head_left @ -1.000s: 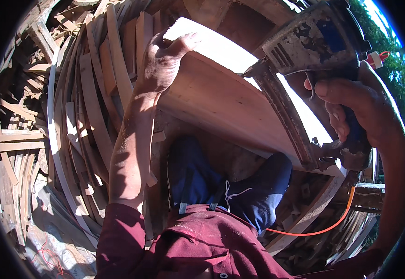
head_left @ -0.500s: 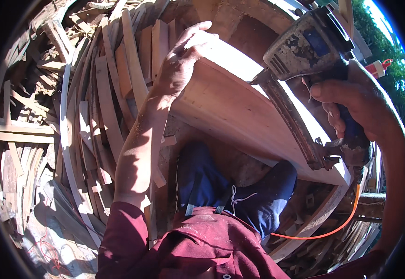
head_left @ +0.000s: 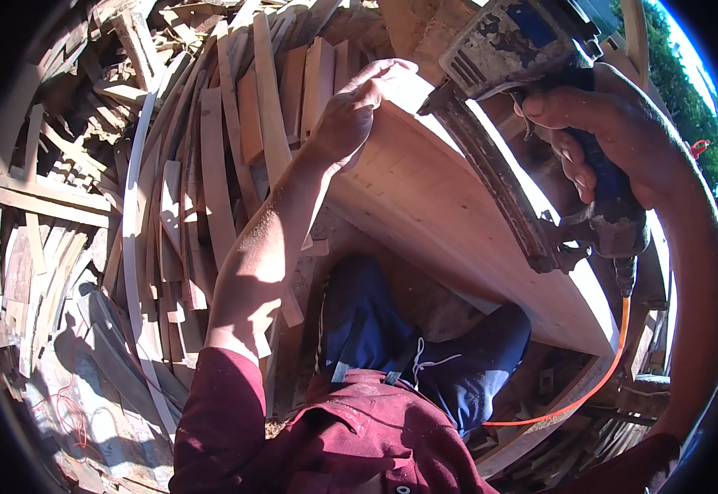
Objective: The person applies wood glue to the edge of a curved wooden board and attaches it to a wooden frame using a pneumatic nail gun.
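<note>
My right hand (head_left: 614,132) is wrapped round the dark handle of a worn nail gun (head_left: 507,45), a finger at its trigger. The gun's long magazine slants down over a wooden panel (head_left: 441,189), and its nose sits at or just above the panel's sunlit top edge. Whether the nose touches the wood I cannot tell. At the far left corner of that panel, my left hand (head_left: 351,115) grips the edge, fingers laid over the top. An orange air hose (head_left: 610,375) runs from the base of the gun's handle toward my waist.
Curved wooden strips (head_left: 215,173) lean in a dense row on the left. Beyond them lies a heap of scrap wood (head_left: 112,107). A curved timber (head_left: 532,432) passes below the panel's near right end. Thin red cord (head_left: 71,416) lies tangled at lower left.
The nail gun has moved left and away from me along the panel's edge, its nose closer to my left hand. My left hand keeps its grip on the corner. The whole view has shifted slightly.
</note>
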`<state>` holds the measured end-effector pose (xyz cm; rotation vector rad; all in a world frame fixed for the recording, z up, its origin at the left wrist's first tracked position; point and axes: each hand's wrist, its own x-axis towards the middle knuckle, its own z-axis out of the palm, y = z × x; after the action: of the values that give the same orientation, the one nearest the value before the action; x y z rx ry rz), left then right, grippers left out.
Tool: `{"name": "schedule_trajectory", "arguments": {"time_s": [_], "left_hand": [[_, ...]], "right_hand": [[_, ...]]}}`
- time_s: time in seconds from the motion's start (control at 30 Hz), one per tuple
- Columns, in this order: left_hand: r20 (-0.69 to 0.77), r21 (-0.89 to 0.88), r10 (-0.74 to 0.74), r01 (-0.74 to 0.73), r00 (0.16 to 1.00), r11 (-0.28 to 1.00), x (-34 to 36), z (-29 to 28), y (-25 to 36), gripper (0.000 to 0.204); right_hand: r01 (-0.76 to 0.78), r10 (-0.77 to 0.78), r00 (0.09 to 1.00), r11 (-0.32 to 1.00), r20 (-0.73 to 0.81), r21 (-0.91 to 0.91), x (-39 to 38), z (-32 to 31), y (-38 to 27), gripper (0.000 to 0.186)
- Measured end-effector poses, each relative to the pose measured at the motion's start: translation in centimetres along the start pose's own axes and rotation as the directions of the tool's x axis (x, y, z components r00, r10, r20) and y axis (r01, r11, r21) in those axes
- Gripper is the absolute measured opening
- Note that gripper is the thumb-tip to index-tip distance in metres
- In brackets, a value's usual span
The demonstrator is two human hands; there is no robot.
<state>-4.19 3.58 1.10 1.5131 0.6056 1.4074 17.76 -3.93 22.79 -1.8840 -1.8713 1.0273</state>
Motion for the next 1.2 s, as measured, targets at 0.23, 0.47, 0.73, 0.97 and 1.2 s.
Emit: {"name": "schedule_trajectory", "arguments": {"time_s": [0.23, 0.47, 0.73, 0.97, 1.2], "left_hand": [[0.035, 0.163, 0.186, -0.189, 0.982, 0.968, -0.1, -0.5, -1.3, 0.031], [0.046, 0.232, 0.232, -0.236, 0.972, 0.944, -0.2, -0.7, -1.8, 0.024], [0.022, 0.106, 0.172, -0.173, 0.985, 0.979, 0.0, -0.4, -0.9, 0.022], [0.080, 0.191, 0.350, -0.359, 0.933, 0.914, 0.4, -1.4, -3.0, 0.025], [0.030, 0.152, 0.205, -0.208, 0.978, 0.966, 0.3, -0.4, -0.9, 0.025]], "right_hand": [[0.026, -0.026, 1.000, 0.999, -0.008, -0.024, 0.5, 0.5, -1.1, 0.030], [0.041, -0.040, 0.998, 0.998, 0.047, -0.036, 1.0, -0.3, -0.5, 0.030], [0.087, -0.087, 0.996, 0.996, -0.009, -0.030, 0.8, 0.7, -0.9, 0.025], [0.155, -0.155, 0.987, 0.988, 0.033, 0.020, 0.3, 1.1, -0.9, 0.026], [0.175, -0.176, 0.984, 0.984, 0.039, 0.030, 1.1, 0.1, 0.1, 0.033]]}}
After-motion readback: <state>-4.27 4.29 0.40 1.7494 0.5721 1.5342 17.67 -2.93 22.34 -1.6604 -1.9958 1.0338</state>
